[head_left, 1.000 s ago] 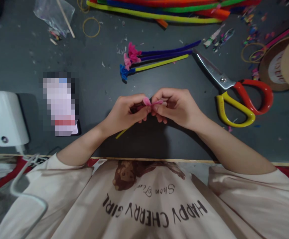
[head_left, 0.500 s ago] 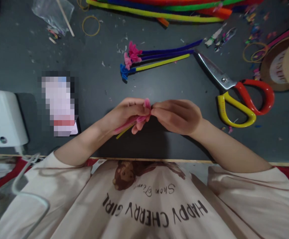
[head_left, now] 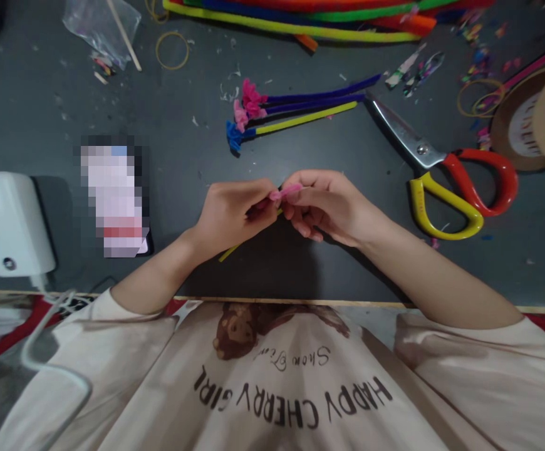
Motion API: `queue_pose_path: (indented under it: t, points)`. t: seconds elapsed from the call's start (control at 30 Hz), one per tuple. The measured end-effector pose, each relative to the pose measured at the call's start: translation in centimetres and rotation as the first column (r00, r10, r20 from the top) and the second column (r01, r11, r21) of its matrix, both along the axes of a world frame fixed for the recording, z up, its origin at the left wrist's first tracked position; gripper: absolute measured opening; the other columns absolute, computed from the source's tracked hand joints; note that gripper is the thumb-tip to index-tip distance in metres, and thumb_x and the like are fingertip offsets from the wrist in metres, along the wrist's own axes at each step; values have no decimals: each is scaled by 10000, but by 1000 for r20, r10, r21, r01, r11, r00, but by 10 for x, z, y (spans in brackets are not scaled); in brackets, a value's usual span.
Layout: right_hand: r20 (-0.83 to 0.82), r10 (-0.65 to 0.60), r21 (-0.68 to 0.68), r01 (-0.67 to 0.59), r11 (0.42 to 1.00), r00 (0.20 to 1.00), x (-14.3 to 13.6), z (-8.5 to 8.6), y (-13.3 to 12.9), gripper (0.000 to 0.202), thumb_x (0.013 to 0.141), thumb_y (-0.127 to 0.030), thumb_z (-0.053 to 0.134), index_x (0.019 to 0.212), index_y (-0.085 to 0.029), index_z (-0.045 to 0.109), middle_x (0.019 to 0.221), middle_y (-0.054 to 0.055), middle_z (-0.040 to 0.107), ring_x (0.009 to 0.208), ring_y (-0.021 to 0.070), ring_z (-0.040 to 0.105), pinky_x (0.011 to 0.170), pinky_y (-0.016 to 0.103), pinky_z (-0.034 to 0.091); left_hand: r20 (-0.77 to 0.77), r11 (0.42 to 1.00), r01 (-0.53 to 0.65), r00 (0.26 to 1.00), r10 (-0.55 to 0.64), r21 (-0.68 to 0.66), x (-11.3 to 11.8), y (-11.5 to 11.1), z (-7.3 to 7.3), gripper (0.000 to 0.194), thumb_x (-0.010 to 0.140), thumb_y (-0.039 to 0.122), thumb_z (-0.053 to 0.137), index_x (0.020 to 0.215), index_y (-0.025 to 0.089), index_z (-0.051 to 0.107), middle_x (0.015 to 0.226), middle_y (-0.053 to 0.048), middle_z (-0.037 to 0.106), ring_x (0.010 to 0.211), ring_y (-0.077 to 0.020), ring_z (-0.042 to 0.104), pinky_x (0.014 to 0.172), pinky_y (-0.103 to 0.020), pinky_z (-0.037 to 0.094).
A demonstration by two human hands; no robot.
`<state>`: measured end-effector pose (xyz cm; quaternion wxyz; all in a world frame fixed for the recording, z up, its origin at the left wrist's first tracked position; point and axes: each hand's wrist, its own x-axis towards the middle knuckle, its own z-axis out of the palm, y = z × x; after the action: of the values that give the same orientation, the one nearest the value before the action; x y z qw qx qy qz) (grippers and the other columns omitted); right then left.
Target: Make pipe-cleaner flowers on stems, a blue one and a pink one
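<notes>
Both hands meet over the near middle of the table, pinching a pink pipe cleaner bent into small loops. My left hand is closed on one part of it, fingers curled inward. My right hand grips the looped end between thumb and index finger, the other fingers loosely curled. A yellow pipe cleaner lies under my left hand, its middle hidden; whether a finger holds it I cannot tell. Beyond the hands lie small pipe-cleaner flowers: a dark pink head, a light pink head and a blue head.
Scissors with red and yellow handles lie to the right. Long coloured pipe cleaners run along the back. A phone and a white power bank with a cable sit left. Ribbon spools stand at the right edge.
My right hand has turned so its curled fingers show, and it now pinches the pink loop. My left hand has rolled over, back upward. The loose pink end below the left hand is no longer visible.
</notes>
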<state>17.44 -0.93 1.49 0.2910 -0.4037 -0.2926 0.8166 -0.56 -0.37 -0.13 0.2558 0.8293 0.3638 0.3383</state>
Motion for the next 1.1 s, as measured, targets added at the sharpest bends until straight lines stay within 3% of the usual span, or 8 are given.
queue_pose_path:
  t: [0.23, 0.43, 0.57, 0.7, 0.77, 0.83, 1.0, 1.1]
  points:
    - [51, 50, -2, -50, 999, 997, 3, 0, 3, 167, 776, -199, 661, 670, -164, 538, 547, -53, 594, 339, 33, 485, 255, 130, 292, -55, 989, 17, 998, -9, 149, 4, 0, 0, 259, 865, 193, 512, 609, 189, 471, 482, 59, 443, 434, -49, 328, 471, -225, 236]
    - [161, -27, 346, -31, 938, 987, 4, -2, -4, 171, 803, -247, 687, 738, -180, 544, 566, -59, 568, 422, 39, 518, 344, 133, 380, 105, 918, 109, 992, -74, -381, 2, 1, 14, 205, 860, 243, 562, 667, 176, 542, 526, 41, 543, 436, -36, 450, 447, -171, 335]
    - [338, -153, 673, -125, 729, 929, 7, -3, -11, 117, 861, -292, 631, 787, -215, 584, 644, -32, 600, 531, 63, 567, 487, 169, 488, 376, 501, 299, 925, 56, -812, 3, 5, 21, 279, 819, 376, 666, 659, 183, 545, 516, 34, 582, 407, -66, 529, 397, -169, 434]
    - [447, -131, 850, -374, 371, 885, 12, -6, -12, 115, 871, -330, 591, 776, -276, 628, 767, 3, 691, 657, 121, 632, 650, 259, 568, 518, -19, 520, 852, 78, -854, 2, 9, 19, 283, 753, 328, 719, 569, 183, 559, 400, 37, 509, 299, -75, 439, 293, -182, 367]
    - [450, -101, 873, -413, 258, 887, 14, -8, -11, 107, 873, -339, 583, 793, -293, 638, 782, 1, 705, 655, 128, 637, 641, 266, 569, 559, -159, 559, 828, 46, -814, 3, 10, 18, 282, 740, 317, 720, 545, 182, 568, 365, 34, 479, 267, -73, 393, 265, -186, 337]
    - [427, -171, 881, -367, 298, 888, 13, -10, -10, 92, 880, -312, 575, 819, -283, 638, 799, 5, 711, 669, 124, 647, 641, 256, 563, 544, -58, 551, 832, 107, -832, 4, 10, 17, 280, 738, 321, 725, 553, 179, 570, 375, 40, 476, 280, -69, 407, 280, -181, 366]
    - [357, -197, 606, -65, 793, 913, 6, -10, -5, 155, 848, -352, 660, 846, -222, 578, 669, -46, 623, 484, 55, 569, 437, 170, 453, 431, 548, 242, 868, 246, -801, 6, 5, 17, 278, 797, 364, 705, 659, 171, 560, 524, 45, 579, 419, -44, 533, 405, -142, 447]
    - [223, -88, 411, -12, 911, 971, 3, -8, -2, 289, 834, -459, 665, 780, -195, 560, 640, -48, 601, 423, 42, 535, 345, 159, 377, 322, 774, 86, 934, 157, -627, 5, 2, 15, 265, 856, 349, 632, 676, 174, 548, 552, 39, 591, 452, -36, 544, 434, -138, 424]
